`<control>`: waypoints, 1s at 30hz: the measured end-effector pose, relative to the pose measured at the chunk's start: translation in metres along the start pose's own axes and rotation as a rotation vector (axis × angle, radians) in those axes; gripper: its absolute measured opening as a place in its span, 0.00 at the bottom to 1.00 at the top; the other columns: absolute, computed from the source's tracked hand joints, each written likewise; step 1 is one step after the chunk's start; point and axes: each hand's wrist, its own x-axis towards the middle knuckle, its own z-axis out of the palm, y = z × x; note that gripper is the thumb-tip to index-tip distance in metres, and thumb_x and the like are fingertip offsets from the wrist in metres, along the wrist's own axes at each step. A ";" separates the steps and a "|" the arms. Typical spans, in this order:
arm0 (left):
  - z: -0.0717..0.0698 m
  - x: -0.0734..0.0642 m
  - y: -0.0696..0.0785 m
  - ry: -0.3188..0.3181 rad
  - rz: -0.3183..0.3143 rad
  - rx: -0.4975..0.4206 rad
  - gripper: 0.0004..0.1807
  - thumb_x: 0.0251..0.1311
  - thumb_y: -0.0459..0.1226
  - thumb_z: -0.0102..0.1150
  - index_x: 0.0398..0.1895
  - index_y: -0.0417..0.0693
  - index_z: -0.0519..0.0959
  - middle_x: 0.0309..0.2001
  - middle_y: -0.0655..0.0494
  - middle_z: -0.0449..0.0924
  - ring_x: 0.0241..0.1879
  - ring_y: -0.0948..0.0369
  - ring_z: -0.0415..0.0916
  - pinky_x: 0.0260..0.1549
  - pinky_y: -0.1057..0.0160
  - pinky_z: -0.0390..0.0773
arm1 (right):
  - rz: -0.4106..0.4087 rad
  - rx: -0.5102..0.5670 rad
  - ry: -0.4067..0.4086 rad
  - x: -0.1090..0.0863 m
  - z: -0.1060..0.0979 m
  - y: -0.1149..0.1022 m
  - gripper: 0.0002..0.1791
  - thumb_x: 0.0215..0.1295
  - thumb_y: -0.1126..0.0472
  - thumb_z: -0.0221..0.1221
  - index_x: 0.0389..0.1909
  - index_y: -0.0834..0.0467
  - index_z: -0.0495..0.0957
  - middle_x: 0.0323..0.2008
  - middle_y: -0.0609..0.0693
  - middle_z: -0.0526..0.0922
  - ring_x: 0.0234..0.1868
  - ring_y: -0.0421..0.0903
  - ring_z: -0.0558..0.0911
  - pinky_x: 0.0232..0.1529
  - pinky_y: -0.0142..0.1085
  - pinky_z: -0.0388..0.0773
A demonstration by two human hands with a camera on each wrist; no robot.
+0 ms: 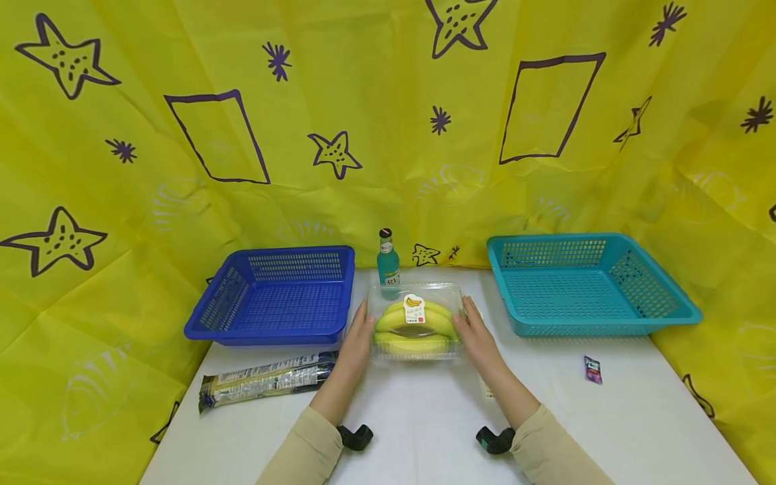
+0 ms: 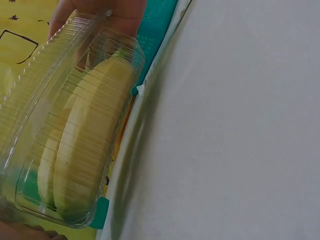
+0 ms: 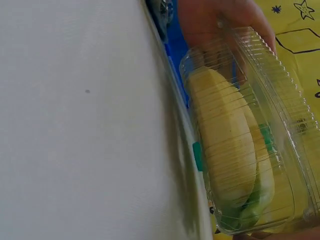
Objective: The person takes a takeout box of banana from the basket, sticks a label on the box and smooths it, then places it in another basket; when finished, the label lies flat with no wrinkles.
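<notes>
A clear plastic box with yellow-green bananas inside is held between both hands over the white table. Its lid carries a white label with a banana picture. My left hand grips the left end and my right hand grips the right end. In the left wrist view, fingers of the right hand show behind the box's ribbed end wall. The right wrist view has the left hand at the far end of the box, with the bananas seen through the plastic.
Behind the box stands a teal bottle. A blue basket is at the left, a turquoise basket at the right. A long shiny packet lies beside my left forearm; a small purple packet lies right. Yellow patterned curtain surrounds the table.
</notes>
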 end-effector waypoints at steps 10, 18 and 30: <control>0.010 0.004 0.038 -0.007 -0.013 -0.002 0.33 0.76 0.55 0.37 0.80 0.63 0.45 0.80 0.59 0.43 0.80 0.53 0.37 0.77 0.43 0.40 | -0.032 -0.060 -0.006 -0.001 -0.029 -0.033 0.36 0.80 0.48 0.40 0.80 0.55 0.38 0.80 0.56 0.36 0.80 0.59 0.38 0.77 0.59 0.38; 0.026 0.015 0.073 -0.042 0.038 -0.059 0.36 0.76 0.53 0.38 0.81 0.57 0.42 0.81 0.56 0.39 0.80 0.53 0.34 0.77 0.44 0.38 | -0.037 -0.051 -0.011 0.000 -0.061 -0.054 0.37 0.79 0.44 0.40 0.80 0.47 0.35 0.80 0.47 0.33 0.80 0.59 0.40 0.75 0.65 0.40; 0.064 0.042 0.110 -0.089 0.052 -0.001 0.39 0.74 0.58 0.38 0.81 0.59 0.39 0.81 0.56 0.35 0.80 0.55 0.31 0.77 0.44 0.38 | -0.015 -0.022 -0.016 0.013 -0.118 -0.069 0.38 0.77 0.39 0.40 0.79 0.39 0.32 0.80 0.49 0.37 0.78 0.63 0.47 0.71 0.70 0.44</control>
